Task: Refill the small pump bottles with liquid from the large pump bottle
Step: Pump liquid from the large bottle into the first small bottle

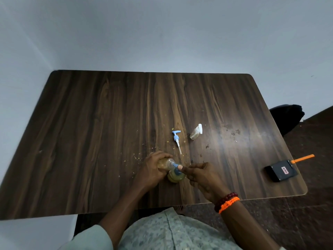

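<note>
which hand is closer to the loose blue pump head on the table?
Left. The left hand sits just below-left of the blue pump head; the right hand lies farther, below-right.

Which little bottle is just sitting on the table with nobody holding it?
The small bottle with the white pump top, beyond the hands. The other small bottle, its pump off, is gripped in the left hand against the large pump bottle.

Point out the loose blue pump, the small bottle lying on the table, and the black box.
loose blue pump [176,135]: head view, collar.
small bottle [195,134]: head view, clear body.
black box [281,170]: head view, top face.
</note>
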A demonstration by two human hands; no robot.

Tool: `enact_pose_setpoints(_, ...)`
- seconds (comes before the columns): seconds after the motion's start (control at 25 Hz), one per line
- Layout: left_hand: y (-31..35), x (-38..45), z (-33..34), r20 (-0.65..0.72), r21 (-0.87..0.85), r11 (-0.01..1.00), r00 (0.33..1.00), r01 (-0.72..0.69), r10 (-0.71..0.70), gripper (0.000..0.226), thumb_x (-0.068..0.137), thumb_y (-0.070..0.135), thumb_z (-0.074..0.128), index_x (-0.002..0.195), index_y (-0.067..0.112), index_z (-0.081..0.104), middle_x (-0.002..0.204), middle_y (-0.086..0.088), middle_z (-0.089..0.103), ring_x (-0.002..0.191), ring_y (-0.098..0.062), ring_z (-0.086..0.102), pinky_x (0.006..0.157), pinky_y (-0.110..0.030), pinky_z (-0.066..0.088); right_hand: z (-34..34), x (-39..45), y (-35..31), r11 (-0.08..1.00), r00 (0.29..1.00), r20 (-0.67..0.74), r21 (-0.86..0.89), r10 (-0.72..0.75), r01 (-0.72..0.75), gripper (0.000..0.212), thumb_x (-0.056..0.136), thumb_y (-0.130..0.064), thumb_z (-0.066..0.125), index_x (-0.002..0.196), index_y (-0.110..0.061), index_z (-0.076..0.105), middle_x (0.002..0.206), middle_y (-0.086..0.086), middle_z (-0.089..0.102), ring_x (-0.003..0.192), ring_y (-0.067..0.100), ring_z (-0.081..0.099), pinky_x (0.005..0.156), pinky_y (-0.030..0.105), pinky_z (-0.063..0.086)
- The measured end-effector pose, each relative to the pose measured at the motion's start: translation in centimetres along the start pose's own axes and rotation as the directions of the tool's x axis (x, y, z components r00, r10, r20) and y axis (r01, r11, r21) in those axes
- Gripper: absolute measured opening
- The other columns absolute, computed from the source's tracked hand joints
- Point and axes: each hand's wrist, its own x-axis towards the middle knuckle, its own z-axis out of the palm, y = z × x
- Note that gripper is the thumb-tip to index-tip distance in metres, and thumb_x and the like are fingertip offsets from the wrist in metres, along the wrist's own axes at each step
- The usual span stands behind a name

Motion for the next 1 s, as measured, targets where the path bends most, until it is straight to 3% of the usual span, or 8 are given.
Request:
enact_pose_setpoints(0.08, 0.0, 0.2, -0.1, -0.009, 0.082, 0.996, 0.999, -0.038, 0.039, 0.043, 0.079, -0.001, 0.080, 0.119, 0.015, 0.075, 0.121, -0.002, 0.072, 0.116, -0.016, 0.058, 0.089, -0.009, 0.036, 0.3, 0.1, -0.1, 1.000, 1.000, -0.006, -0.022, 0.000, -0.001, 0.054, 0.070, -0.035, 0.093, 0.091, 0.011, 0.075, 0.079, 0.019, 0.062, 0.076, 0.028, 0.050, 0.071, 0.040, 0.042)
enact_pose_setpoints(0.24, 0.1, 0.3, -0.1, 0.008, 0.165, 0.984, 0.998, -0.069, 0.069, 0.041, 0.083, 0.000, 0.077, 0.122, 0.013, 0.075, 0.124, -0.002, 0.072, 0.120, -0.019, 0.055, 0.094, -0.019, 0.035, 0.4, 0.1, -0.1, 0.999, 1.000, -0.006, -0.046, -0.008, 0.008, 0.045, 0.073, -0.032, 0.091, 0.087, 0.009, 0.077, 0.074, 0.017, 0.059, 0.073, 0.028, 0.047, 0.071, 0.038, 0.040)
enact_pose_setpoints(0.52, -0.2, 0.5, -0.2, -0.023, 0.124, 0.991, 0.998, -0.049, 0.052, 0.044, 0.079, -0.001, 0.079, 0.120, 0.015, 0.075, 0.121, -0.002, 0.072, 0.116, -0.017, 0.056, 0.088, -0.016, 0.037, 0.2, 0.0, -0.6, 1.000, 1.000, 0.003, -0.025, 0.012, -0.012, 0.039, 0.073, -0.032, 0.092, 0.088, 0.003, 0.080, 0.075, 0.015, 0.062, 0.072, 0.027, 0.048, 0.071, 0.038, 0.041)
enact_pose_setpoints(0.64, -0.5, 0.2, 0.1, 0.003, 0.112, 0.993, 0.999, -0.037, 0.037, 0.044, 0.080, -0.001, 0.079, 0.121, 0.014, 0.075, 0.122, -0.003, 0.073, 0.116, -0.018, 0.058, 0.092, -0.023, 0.041, 0.5, -0.1, -0.4, 0.995, 0.999, -0.033, -0.097, -0.034, 0.031, 0.034, 0.075, -0.031, 0.090, 0.087, -0.001, 0.081, 0.075, 0.010, 0.071, 0.066, 0.016, 0.056, 0.071, 0.036, 0.045)
enact_pose_setpoints(0.72, -0.6, 0.2, 0.1, -0.002, 0.064, 0.997, 0.999, -0.036, 0.037, 0.042, 0.079, -0.002, 0.079, 0.119, 0.013, 0.075, 0.120, -0.004, 0.074, 0.115, -0.020, 0.059, 0.095, -0.029, 0.047, 0.4, -0.2, -0.2, 0.996, 0.999, -0.024, -0.088, -0.037, 0.035, 0.040, 0.075, -0.033, 0.090, 0.087, 0.003, 0.079, 0.071, 0.013, 0.063, 0.064, 0.023, 0.050, 0.070, 0.037, 0.042)
enact_pose_setpoints(0.84, -0.8, 0.5, 0.1, -0.006, 0.029, 0.999, 1.000, -0.022, 0.022, 0.044, 0.078, 0.003, 0.083, 0.119, 0.017, 0.075, 0.121, -0.002, 0.073, 0.115, -0.017, 0.059, 0.094, -0.023, 0.044, -0.4, -0.2, -0.2, 1.000, 1.000, 0.017, -0.020, 0.001, 0.000, 0.052, 0.071, -0.037, 0.092, 0.091, 0.009, 0.076, 0.072, 0.016, 0.049, 0.069, 0.028, 0.039, 0.069, 0.040, 0.035)
enact_pose_setpoints(1.0, -1.5, 0.1, 0.1, -0.005, -0.093, 0.996, 1.000, 0.018, -0.018, 0.043, 0.075, 0.003, 0.086, 0.112, 0.022, 0.075, 0.115, 0.004, 0.072, 0.109, -0.013, 0.067, 0.094, -0.028, 0.055, 0.0, -0.1, -0.3, 1.000, 1.000, 0.026, -0.006, 0.017, -0.017, 0.049, 0.072, -0.034, 0.092, 0.092, 0.008, 0.076, 0.077, 0.018, 0.057, 0.075, 0.029, 0.044, 0.071, 0.040, 0.038)
